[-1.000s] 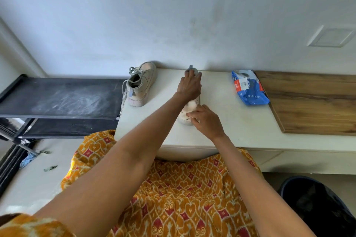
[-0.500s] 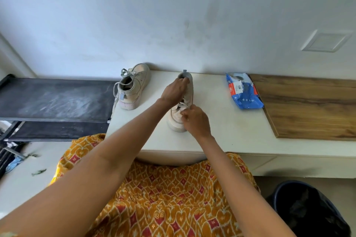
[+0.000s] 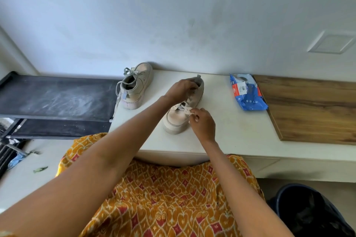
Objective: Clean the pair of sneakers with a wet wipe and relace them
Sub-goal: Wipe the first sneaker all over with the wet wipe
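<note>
Two pale sneakers, one at centre (image 3: 183,113) and one at upper left (image 3: 136,86), show a matt, leather-like upper over a chunky, slightly rough sole, with woven cloth laces. They sit on a smooth, matt off-white table (image 3: 231,131). At right lies a wood-grain board (image 3: 312,109) with a satin finish, beside a glossy blue plastic wipes pack (image 3: 247,94). A dusty matt black shelf (image 3: 57,98) fills the left; patterned orange cloth (image 3: 173,198) spreads below.

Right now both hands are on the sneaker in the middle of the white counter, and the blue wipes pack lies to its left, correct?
Not quite. Both hands, left hand and right hand, are on the middle sneaker, but the head view shows the blue wipes pack to its right, beside the wooden board.
</note>
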Available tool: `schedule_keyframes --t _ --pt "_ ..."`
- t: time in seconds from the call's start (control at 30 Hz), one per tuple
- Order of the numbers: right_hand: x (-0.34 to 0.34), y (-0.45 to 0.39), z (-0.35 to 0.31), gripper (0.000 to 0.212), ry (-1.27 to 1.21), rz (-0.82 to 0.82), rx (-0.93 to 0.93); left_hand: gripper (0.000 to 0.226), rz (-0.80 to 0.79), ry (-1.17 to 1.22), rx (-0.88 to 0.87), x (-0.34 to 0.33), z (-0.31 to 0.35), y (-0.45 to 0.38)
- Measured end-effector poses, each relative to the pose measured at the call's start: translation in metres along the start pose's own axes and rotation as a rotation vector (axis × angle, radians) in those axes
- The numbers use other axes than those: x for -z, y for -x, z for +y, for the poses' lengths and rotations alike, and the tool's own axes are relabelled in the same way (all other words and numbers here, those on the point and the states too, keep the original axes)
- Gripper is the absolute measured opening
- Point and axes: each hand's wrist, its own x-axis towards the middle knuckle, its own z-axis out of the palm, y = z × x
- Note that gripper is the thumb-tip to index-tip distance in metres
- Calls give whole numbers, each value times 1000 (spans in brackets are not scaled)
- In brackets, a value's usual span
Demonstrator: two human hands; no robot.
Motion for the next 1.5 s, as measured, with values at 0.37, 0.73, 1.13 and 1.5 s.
schedule_keyframes --t 0.37,0.73,1.13,1.5 --pt "19 -43 -1 21 -108 305 -369 24 -82 15 -97 7 0 8" --pt "-6 8 6 12 22 153 -98 24 -85 -186 -59 2 13 15" --pt "-16 -19 18 18 -155 246 -441 17 -115 -182 69 6 29 -3" --pt "14 -41 57 28 -334 304 -736 20 -69 -42 64 7 12 -3"
